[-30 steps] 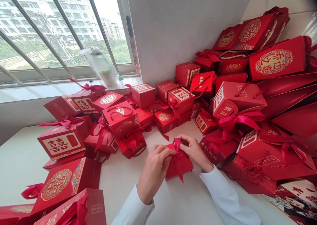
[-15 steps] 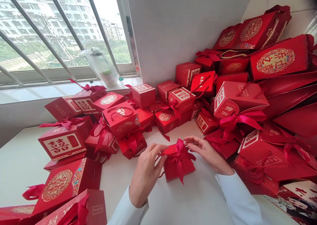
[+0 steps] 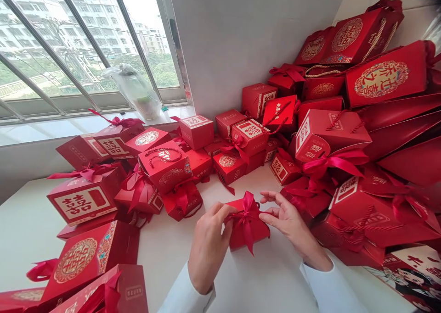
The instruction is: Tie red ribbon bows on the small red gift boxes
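One box sits on the table between left hand and right hand, a bow on top; stacks lie left, behind and right — and, beyond the left one, a plastic bag stands on the sill.

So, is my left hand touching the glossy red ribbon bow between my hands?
Touching. In the head view, the left hand pinches the left side of the glossy red ribbon bow.

Small box between left grip and right grip is red, its bow crimson. Bigger box left of left grip: red, round gold emblem, multicolour floral band. Surface under both: white.
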A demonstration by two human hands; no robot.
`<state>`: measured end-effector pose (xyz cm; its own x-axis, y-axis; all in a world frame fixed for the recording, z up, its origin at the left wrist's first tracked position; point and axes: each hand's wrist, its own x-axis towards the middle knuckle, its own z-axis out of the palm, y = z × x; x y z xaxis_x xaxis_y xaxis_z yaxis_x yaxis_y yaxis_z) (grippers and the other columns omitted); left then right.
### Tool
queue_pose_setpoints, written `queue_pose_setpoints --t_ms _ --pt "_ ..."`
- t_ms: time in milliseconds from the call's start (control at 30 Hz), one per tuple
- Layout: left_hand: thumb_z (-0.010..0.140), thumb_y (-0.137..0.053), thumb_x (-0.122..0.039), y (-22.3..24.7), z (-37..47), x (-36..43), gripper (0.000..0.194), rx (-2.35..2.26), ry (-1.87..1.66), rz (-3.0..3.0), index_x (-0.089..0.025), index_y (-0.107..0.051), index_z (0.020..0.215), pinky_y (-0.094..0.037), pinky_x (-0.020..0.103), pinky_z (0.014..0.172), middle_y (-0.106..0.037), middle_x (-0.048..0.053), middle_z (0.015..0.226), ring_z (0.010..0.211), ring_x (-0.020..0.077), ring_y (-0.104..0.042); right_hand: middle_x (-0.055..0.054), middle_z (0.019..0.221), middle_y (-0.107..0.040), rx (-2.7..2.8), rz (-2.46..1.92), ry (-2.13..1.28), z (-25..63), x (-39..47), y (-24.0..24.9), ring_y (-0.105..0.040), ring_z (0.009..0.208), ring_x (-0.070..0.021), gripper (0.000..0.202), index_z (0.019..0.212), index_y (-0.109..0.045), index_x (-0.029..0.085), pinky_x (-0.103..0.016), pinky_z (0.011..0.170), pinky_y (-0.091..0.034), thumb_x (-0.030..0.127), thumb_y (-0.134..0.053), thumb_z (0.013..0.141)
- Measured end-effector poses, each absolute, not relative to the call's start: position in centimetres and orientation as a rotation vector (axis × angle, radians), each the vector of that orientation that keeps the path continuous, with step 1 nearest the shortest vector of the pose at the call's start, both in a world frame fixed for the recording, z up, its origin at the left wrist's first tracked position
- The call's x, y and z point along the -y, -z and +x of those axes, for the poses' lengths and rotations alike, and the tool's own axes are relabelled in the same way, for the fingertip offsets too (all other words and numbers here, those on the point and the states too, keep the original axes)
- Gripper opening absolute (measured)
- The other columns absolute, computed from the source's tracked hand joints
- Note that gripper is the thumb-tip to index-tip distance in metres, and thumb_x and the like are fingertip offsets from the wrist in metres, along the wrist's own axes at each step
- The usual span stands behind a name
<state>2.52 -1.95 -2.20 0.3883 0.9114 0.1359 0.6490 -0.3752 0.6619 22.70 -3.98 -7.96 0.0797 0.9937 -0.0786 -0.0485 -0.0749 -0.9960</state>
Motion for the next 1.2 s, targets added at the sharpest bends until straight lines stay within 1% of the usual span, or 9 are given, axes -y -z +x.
queue_pose_setpoints --t_ms 200,367,533,633,700,867,1067,1133,1200 --pt "0.082 -0.037 -0.001 2.3 2.7 2.0 0.034 -1.421 -0.676 2.277 -0.022 -0.062 0.088 -0.041 0.024 0.061 -0.058 0.0 0.083 0.069 0.0136 -0.054 0.0 0.104 -0.047 1.052 -1.263 -1.27 22.2 4.4 7.3 -0.053 0.065 -0.0074 0.042 0.115 -0.048 0.027 -0.019 0.052 -0.044 0.025 -0.065 0.076" --pt "0.085 -0.035 -0.004 2.9 2.8 1.8 0.031 -1.413 -0.725 2.416 -0.02 -0.061 0.084 -0.041 0.026 0.06 -0.058 0.002 0.079 0.07 0.0162 -0.053 0.001 0.102 -0.047 1.063 -1.245 -1.295 22.3 4.3 7.7 -0.052 0.062 -0.0065 0.041 0.114 -0.048 0.027 -0.019 0.052 -0.043 0.024 -0.064 0.076" --pt "0.087 -0.038 -0.007 2.7 2.3 1.6 0.03 -1.302 -0.764 2.354 -0.022 -0.062 0.096 -0.044 0.028 0.067 -0.059 0.003 0.089 0.078 0.0169 -0.056 -0.003 0.104 -0.053 1.146 -1.307 -1.267 23.1 4.1 7.9 -0.056 0.072 -0.0116 0.04 0.114 -0.052 0.024 -0.025 0.065 -0.047 0.035 -0.066 0.078" --pt "0.087 -0.047 -0.012 2.0 1.6 1.2 0.024 -1.227 -0.774 2.185 -0.024 -0.062 0.102 -0.045 0.026 0.075 -0.06 0.002 0.095 0.086 0.0157 -0.057 -0.006 0.104 -0.058 1.118 -1.379 -1.201 23.5 4.0 7.8 -0.057 0.081 -0.0155 0.037 0.109 -0.058 0.021 -0.031 0.078 -0.047 0.048 -0.058 0.083" --pt "0.085 -0.054 -0.018 1.6 1.0 0.8 0.02 -1.196 -0.749 2.09 -0.025 -0.063 0.101 -0.045 0.026 0.075 -0.061 0.002 0.097 0.087 0.0154 -0.058 -0.006 0.1 -0.06 1.106 -1.406 -1.183 23.5 3.8 7.7 -0.057 0.083 -0.0165 0.038 0.104 -0.061 0.021 -0.033 0.082 -0.046 0.052 -0.054 0.084" --pt "0.087 -0.055 -0.028 1.5 0.2 0.3 0.016 -1.2 -0.742 1.984 -0.025 -0.065 0.099 -0.045 0.028 0.078 -0.064 0.002 0.099 0.09 0.0167 -0.058 -0.005 0.094 -0.063 1.24 -1.397 -1.136 22.7 2.7 7.8 -0.058 0.083 -0.018 0.037 0.101 -0.062 0.02 -0.029 0.075 -0.047 0.053 -0.054 0.085" --pt "0.084 -0.059 -0.021 1.5 0.8 0.9 0.008 -1.205 -0.764 2.076 -0.024 -0.065 0.09 -0.045 0.031 0.081 -0.064 0.002 0.094 0.093 0.0192 -0.055 -0.005 0.094 -0.063 1.38 -1.399 -1.017 22.3 1.9 7.0 -0.06 0.084 -0.0188 0.033 0.095 -0.062 0.019 -0.027 0.071 -0.048 0.05 -0.051 0.088" --pt "0.085 -0.057 -0.019 1.5 1.2 1.2 0.009 -1.172 -0.792 2.113 -0.024 -0.064 0.089 -0.045 0.03 0.08 -0.063 0.002 0.092 0.092 0.0187 -0.054 -0.005 0.094 -0.063 1.392 -1.455 -0.887 22.4 2.7 6.3 -0.061 0.08 -0.0183 0.03 0.097 -0.061 0.02 -0.027 0.07 -0.049 0.047 -0.05 0.089" --pt "0.087 -0.055 -0.018 1.7 1.7 1.3 0.011 -1.121 -0.836 2.16 -0.023 -0.065 0.087 -0.045 0.03 0.079 -0.062 0.002 0.09 0.092 0.0187 -0.052 -0.005 0.092 -0.063 1.461 -1.513 -0.642 22.3 4.3 5.5 -0.06 0.08 -0.0185 0.024 0.094 -0.061 0.02 -0.028 0.072 -0.048 0.042 -0.052 0.089"
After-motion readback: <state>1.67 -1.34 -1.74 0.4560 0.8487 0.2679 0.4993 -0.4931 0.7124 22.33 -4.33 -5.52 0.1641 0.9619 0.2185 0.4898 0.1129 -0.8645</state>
